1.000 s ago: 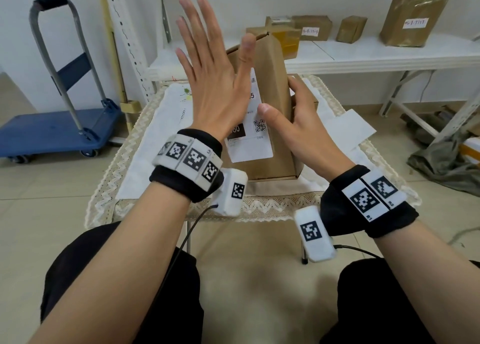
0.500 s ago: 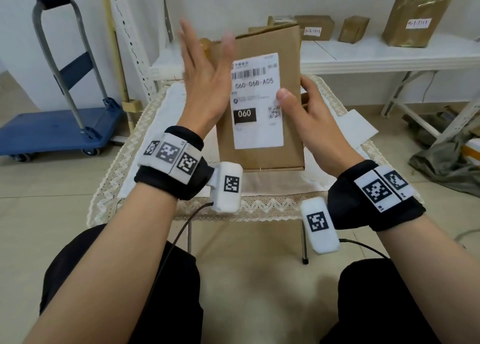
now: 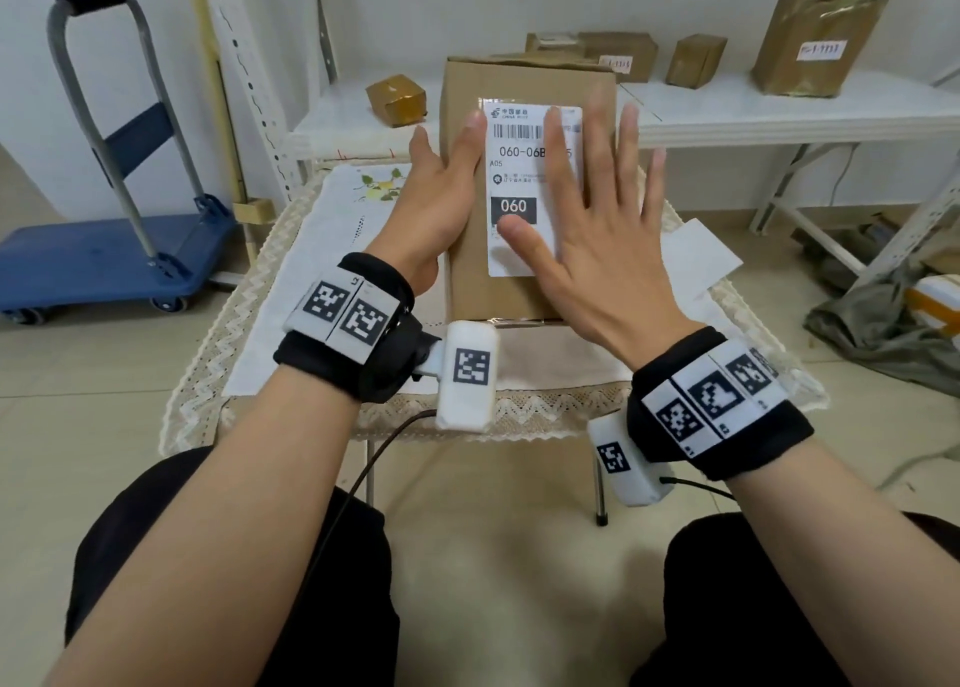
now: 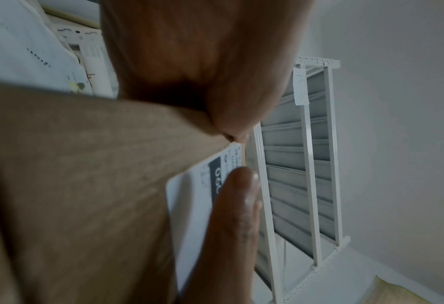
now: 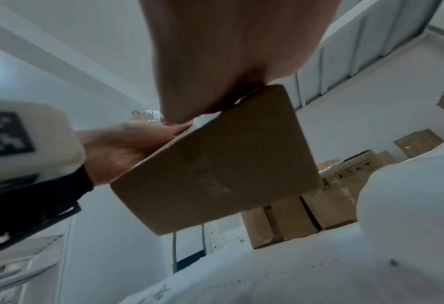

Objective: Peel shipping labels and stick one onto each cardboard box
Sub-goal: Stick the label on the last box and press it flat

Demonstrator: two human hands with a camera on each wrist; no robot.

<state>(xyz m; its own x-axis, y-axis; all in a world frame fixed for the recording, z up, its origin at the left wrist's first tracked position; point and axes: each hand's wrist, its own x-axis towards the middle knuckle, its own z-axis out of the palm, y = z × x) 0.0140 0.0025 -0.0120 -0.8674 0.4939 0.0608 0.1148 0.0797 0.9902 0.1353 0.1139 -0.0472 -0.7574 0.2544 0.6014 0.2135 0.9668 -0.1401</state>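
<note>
One tall brown cardboard box (image 3: pixel 524 187) stands upright on the small table w/ lace-edged cream cloth (image 3: pixel 208 374), right in front of the person, and one white shipping label w/ barcode and a black "060" block (image 3: pixel 511 187) is stuck on its near face. Left hand (image 3: pixel 441 187) is spread flat against the box's left side, thumb lying along the label's left edge; it braces rather than clamps, fingers straight. Right hand (image 3: pixel 597 239) is spread wide over the label and box front, fingers straight, thumb tip by the "060" block; from the head view I can't tell for sure if the palm presses or just hovers, though the right wrist view suggests contact near the top edge. Handling, as a guess: box looks light and stiff, prob. near-empty, tall and narrow so it tips easily, so best held by its two side walls low down, w/ one hand backing it while the other rubs the label flat. The label itself is thin, soft, creases if pushed from the edge; smooth from centre outward. Count: 1 box in hand, 1 label on it, approx. 5 more brown parcels on the white shelf (image 3: pixel 779 120) behind, at least 2 w/ small white labels; 1 blue platform trolley (image 3: pixel 104 255) at left.
</note>
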